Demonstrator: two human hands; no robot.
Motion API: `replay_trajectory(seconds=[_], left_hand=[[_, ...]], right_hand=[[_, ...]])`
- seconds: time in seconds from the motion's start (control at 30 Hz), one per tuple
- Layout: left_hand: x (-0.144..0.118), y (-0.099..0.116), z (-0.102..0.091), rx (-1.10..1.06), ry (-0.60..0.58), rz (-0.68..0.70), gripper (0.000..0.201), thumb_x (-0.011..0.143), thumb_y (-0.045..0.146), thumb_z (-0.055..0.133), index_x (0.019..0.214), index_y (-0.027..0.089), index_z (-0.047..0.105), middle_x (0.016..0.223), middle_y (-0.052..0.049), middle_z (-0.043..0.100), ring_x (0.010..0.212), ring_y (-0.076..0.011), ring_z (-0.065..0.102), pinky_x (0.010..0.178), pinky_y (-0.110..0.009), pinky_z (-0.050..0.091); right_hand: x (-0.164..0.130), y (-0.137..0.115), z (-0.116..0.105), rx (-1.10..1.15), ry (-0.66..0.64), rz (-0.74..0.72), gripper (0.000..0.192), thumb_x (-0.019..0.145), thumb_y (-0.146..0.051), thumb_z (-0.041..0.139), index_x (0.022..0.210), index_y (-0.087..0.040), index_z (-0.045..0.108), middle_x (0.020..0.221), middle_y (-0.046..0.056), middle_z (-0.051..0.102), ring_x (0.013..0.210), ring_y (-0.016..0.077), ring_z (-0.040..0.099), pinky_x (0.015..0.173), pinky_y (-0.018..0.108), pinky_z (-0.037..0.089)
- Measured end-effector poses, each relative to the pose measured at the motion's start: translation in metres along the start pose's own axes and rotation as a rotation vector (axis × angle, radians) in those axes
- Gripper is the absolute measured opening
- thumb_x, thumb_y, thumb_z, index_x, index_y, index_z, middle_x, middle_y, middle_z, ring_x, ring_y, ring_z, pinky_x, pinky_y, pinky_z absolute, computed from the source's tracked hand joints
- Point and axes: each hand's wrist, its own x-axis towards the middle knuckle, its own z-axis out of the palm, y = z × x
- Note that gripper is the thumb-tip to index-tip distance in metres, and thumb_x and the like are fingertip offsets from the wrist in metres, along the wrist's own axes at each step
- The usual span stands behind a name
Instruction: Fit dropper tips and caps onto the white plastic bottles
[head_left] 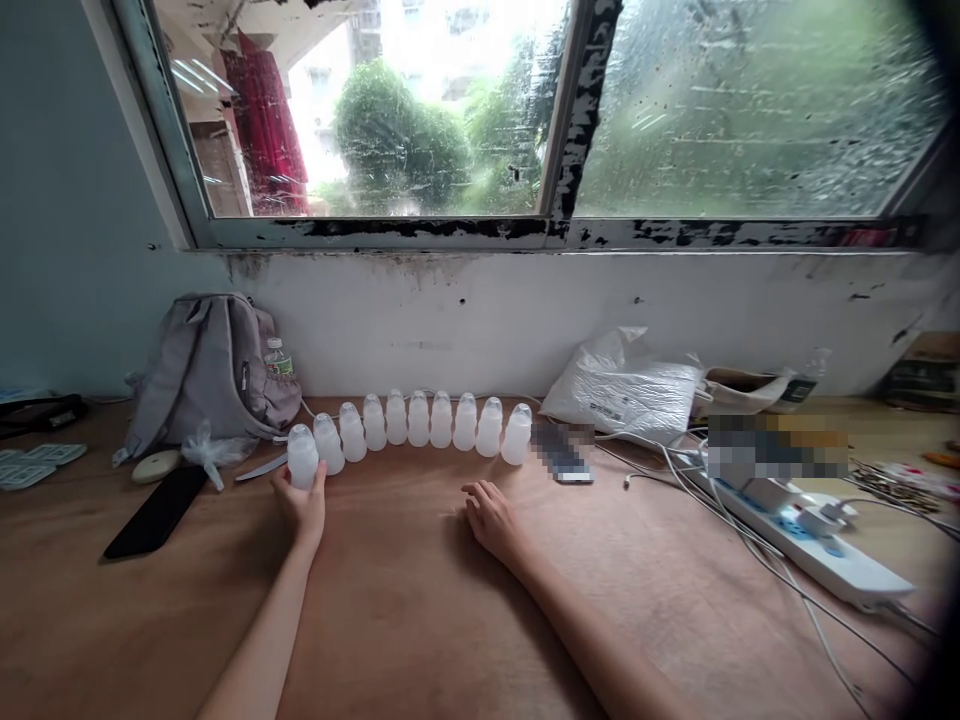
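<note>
Several frosted white bottles with clear domed caps stand upright in a curved row on the wooden table. My left hand is wrapped round the lower part of the leftmost bottle, thumb on its right side. Beside it stands the second bottle. My right hand rests on the table in front of the row, fingers loosely curled, with no object visible in it. The rightmost bottle is beyond that hand, apart from it. The underside of my right hand is hidden.
A black phone, a roundish cream object and a grey backpack lie left. Right of the row are another phone, a silvery plastic bag and a white power strip with trailing cables. A window is above the wall.
</note>
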Motion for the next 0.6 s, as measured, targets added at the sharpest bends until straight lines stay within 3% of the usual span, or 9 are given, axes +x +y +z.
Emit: replay_trajectory(seconds=[0.1,0.2,0.3,0.37,0.5,0.6], left_hand=[[-0.02,0.018,-0.005,0.011,-0.001,0.107,0.058,0.066,0.047,0.059,0.111,0.019,0.036,0.105,-0.009,0.051,0.095,-0.0256,0.053,0.08,-0.036,0.042],[-0.046,0.036,-0.008,0.027,-0.281,0.327,0.05,0.069,0.044,0.058,0.11,0.02,0.043,0.098,-0.007,0.057,0.086,-0.023,0.057,0.073,-0.031,0.045],[-0.071,0.051,-0.007,0.046,-0.613,0.646,0.042,0.071,0.039,0.058,0.108,0.021,0.05,0.099,-0.008,0.06,0.091,-0.0251,0.056,0.081,-0.035,0.042],[-0.085,0.058,-0.005,0.045,-0.74,0.783,0.04,0.072,0.037,0.057,0.109,0.022,0.052,0.1,-0.009,0.061,0.091,-0.0258,0.055,0.082,-0.038,0.041],[-0.104,0.067,-0.002,0.026,-0.828,0.839,0.042,0.074,0.035,0.055,0.114,0.021,0.051,0.101,-0.009,0.062,0.087,-0.0256,0.056,0.077,-0.038,0.043],[-0.108,0.07,-0.005,-0.004,-0.908,0.844,0.042,0.074,0.034,0.055,0.114,0.021,0.051,0.102,-0.01,0.062,0.086,-0.0248,0.056,0.077,-0.037,0.044]], right_hand=[[0.0,-0.005,-0.004,0.185,0.05,0.048,0.018,0.083,-0.021,0.04,0.089,-0.022,0.056,0.082,0.007,0.057,0.078,0.0216,0.053,0.072,0.035,0.043],[-0.002,-0.015,-0.01,0.401,0.131,0.184,0.019,0.084,-0.034,0.042,0.091,-0.023,0.056,0.076,0.004,0.057,0.068,0.0187,0.054,0.065,0.031,0.044],[-0.004,-0.026,-0.016,0.555,0.198,0.31,0.029,0.087,-0.042,0.034,0.095,-0.023,0.053,0.07,0.001,0.055,0.054,0.0145,0.051,0.054,0.028,0.042],[-0.005,-0.032,-0.021,0.595,0.247,0.349,0.034,0.087,-0.046,0.029,0.095,-0.022,0.052,0.068,0.001,0.054,0.05,0.0135,0.048,0.049,0.026,0.04],[-0.007,-0.04,-0.026,0.505,0.202,0.292,0.034,0.086,-0.046,0.032,0.089,-0.022,0.055,0.067,0.002,0.055,0.053,0.015,0.05,0.051,0.027,0.037],[-0.007,-0.043,-0.025,0.434,0.141,0.254,0.033,0.086,-0.042,0.035,0.069,-0.021,0.054,0.057,0.001,0.052,0.05,0.0142,0.048,0.05,0.026,0.034]])
